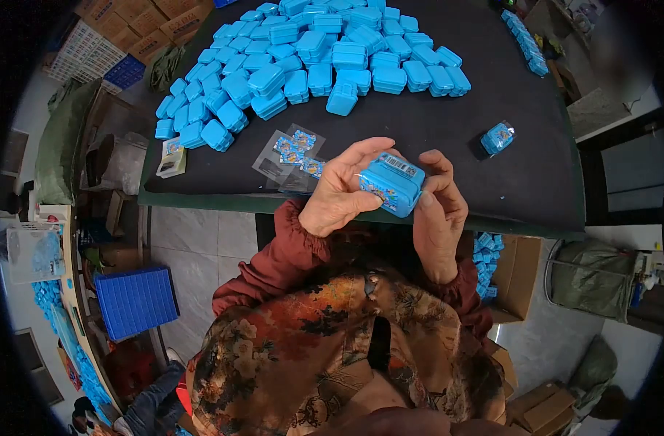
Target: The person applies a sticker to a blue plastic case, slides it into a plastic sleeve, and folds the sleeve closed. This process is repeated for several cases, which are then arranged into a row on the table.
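Note:
A small light-blue box [403,190] with rounded corners is held above the table's near edge. It has a barcode label on its upper face and a colourful printed sticker on the side towards me. My left hand [340,190] grips its left end, thumb at the front and fingers behind. My right hand [442,218] is at its right end, with bent fingers and thumb pressed to the edge. Left of my hands lie clear sheets with printed stickers [294,149]. One stickered blue box [497,138] sits apart on the right.
A large heap of plain blue boxes [346,54] covers the far side of the black table [448,131]. A row of boxes [524,43] lies along the right edge. Below stand a cardboard carton [517,280] and a blue crate [135,301]. Another person's leg [154,400] shows lower left.

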A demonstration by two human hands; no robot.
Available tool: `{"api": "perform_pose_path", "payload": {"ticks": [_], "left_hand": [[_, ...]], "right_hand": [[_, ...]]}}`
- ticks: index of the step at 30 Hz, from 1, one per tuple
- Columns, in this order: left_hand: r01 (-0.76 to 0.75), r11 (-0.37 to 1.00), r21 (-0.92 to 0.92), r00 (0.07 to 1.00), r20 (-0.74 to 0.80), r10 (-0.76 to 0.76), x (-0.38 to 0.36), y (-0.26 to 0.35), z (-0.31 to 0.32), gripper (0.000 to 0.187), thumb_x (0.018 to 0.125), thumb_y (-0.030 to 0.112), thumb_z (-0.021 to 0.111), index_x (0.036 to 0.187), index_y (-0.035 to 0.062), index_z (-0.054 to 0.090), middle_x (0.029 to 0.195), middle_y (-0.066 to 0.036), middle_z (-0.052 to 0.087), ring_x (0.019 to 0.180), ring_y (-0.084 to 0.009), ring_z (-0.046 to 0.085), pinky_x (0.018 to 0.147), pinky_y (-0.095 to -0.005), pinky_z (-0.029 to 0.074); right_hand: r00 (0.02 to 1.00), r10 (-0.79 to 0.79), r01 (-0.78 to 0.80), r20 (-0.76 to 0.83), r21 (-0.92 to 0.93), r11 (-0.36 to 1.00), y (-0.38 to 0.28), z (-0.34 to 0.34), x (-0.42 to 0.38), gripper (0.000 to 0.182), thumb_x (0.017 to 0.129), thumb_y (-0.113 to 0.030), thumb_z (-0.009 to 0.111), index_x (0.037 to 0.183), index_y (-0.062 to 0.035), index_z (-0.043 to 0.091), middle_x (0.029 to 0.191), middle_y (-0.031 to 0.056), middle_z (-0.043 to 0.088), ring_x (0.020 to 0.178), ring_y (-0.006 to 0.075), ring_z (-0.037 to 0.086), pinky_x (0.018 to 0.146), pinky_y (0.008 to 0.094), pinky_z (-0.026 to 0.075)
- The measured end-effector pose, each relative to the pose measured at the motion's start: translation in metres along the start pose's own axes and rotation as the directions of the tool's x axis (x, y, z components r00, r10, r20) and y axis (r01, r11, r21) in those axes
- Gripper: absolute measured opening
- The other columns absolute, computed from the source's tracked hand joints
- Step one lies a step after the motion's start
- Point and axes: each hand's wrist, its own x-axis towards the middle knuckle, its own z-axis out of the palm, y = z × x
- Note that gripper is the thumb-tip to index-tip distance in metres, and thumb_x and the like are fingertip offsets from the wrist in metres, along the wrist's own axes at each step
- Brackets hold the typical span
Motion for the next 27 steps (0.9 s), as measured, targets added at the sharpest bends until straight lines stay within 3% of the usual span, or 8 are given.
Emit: {"api": "perform_pose_path", "payload": {"ticks": [2, 5, 14, 18, 20, 21, 23, 27], "left_hand": [[0.122, 0.988, -0.097, 0.993, 0.006, -0.122, -0.001, 0.006, 0.008, 0.060, 0.079, -0.002, 0.065, 0.132, -0.0014, 0.037, 0.115, -0.010, 0.056, 0.105, -0.0134, 0.054, 0.085, -0.0270, 0.049], [0.161, 0.977, -0.142, 0.979, -0.103, -0.176, -0.001, -0.001, 0.012, 0.057, 0.080, 0.001, 0.066, 0.130, -0.0018, 0.038, 0.113, -0.010, 0.057, 0.102, -0.0138, 0.056, 0.084, -0.0270, 0.049], [0.106, 0.994, 0.026, 0.983, -0.154, -0.101, -0.001, -0.001, 0.015, 0.058, 0.076, -0.008, 0.066, 0.128, -0.0028, 0.039, 0.112, -0.012, 0.057, 0.095, -0.0141, 0.061, 0.081, -0.0241, 0.051], [0.092, 0.995, 0.042, 0.989, -0.121, -0.086, 0.001, 0.002, 0.017, 0.058, 0.076, -0.006, 0.067, 0.128, -0.0026, 0.040, 0.112, -0.012, 0.057, 0.095, -0.0137, 0.060, 0.082, -0.0251, 0.050], [0.155, 0.969, -0.192, 0.982, -0.079, -0.172, 0.002, 0.009, 0.021, 0.058, 0.076, -0.002, 0.068, 0.127, -0.0021, 0.041, 0.111, -0.012, 0.057, 0.095, -0.0130, 0.059, 0.083, -0.0258, 0.050], [0.155, 0.969, -0.192, 0.982, -0.079, -0.173, 0.003, 0.006, 0.022, 0.058, 0.076, -0.002, 0.068, 0.127, -0.0021, 0.041, 0.111, -0.012, 0.057, 0.095, -0.0130, 0.059, 0.083, -0.0258, 0.050], [0.185, 0.979, -0.084, 0.965, -0.172, -0.198, 0.007, 0.000, 0.023, 0.057, 0.075, 0.000, 0.070, 0.125, -0.0015, 0.043, 0.111, -0.011, 0.058, 0.095, -0.0129, 0.058, 0.083, -0.0259, 0.049], [0.163, 0.987, -0.005, 0.974, -0.160, -0.161, 0.005, -0.002, 0.020, 0.056, 0.075, -0.002, 0.070, 0.124, -0.0006, 0.045, 0.110, -0.011, 0.058, 0.095, -0.0134, 0.059, 0.082, -0.0257, 0.050]], "right_hand": [[0.997, 0.069, -0.064, -0.035, 0.125, 0.990, 0.002, -0.002, 0.000, 0.006, 0.086, -0.008, 0.058, 0.083, -0.0030, 0.056, 0.125, 0.0060, 0.043, 0.092, 0.0086, 0.050, 0.082, 0.0274, 0.040], [0.981, 0.171, -0.150, -0.091, 0.202, 0.968, -0.001, -0.001, 0.000, 0.007, 0.088, -0.010, 0.055, 0.084, -0.0039, 0.056, 0.125, 0.0055, 0.044, 0.095, 0.0090, 0.050, 0.085, 0.0275, 0.040], [0.965, 0.224, -0.176, -0.138, 0.296, 0.939, -0.001, -0.005, -0.001, 0.013, 0.091, -0.013, 0.052, 0.094, -0.0034, 0.060, 0.124, 0.0057, 0.050, 0.104, 0.0127, 0.054, 0.092, 0.0292, 0.041], [0.962, 0.222, -0.174, -0.156, 0.269, 0.947, -0.004, -0.002, 0.000, 0.011, 0.091, -0.015, 0.055, 0.088, -0.0044, 0.058, 0.124, 0.0050, 0.047, 0.096, 0.0104, 0.052, 0.087, 0.0305, 0.042], [0.962, 0.227, -0.180, -0.152, 0.273, 0.945, -0.003, 0.000, 0.001, 0.012, 0.091, -0.015, 0.055, 0.088, -0.0045, 0.058, 0.123, 0.0049, 0.047, 0.096, 0.0102, 0.052, 0.087, 0.0298, 0.042], [0.962, 0.228, -0.180, -0.152, 0.274, 0.945, -0.001, 0.001, 0.000, 0.012, 0.091, -0.015, 0.055, 0.088, -0.0045, 0.058, 0.123, 0.0049, 0.047, 0.096, 0.0102, 0.052, 0.087, 0.0298, 0.042], [0.958, 0.237, -0.187, -0.162, 0.274, 0.943, 0.001, 0.002, 0.000, 0.012, 0.091, -0.015, 0.054, 0.088, -0.0044, 0.058, 0.123, 0.0051, 0.047, 0.096, 0.0100, 0.052, 0.086, 0.0293, 0.041], [0.961, 0.241, -0.197, -0.134, 0.277, 0.940, -0.003, -0.002, 0.000, 0.012, 0.092, -0.015, 0.054, 0.089, -0.0043, 0.058, 0.123, 0.0054, 0.047, 0.097, 0.0097, 0.051, 0.086, 0.0289, 0.041]]}}
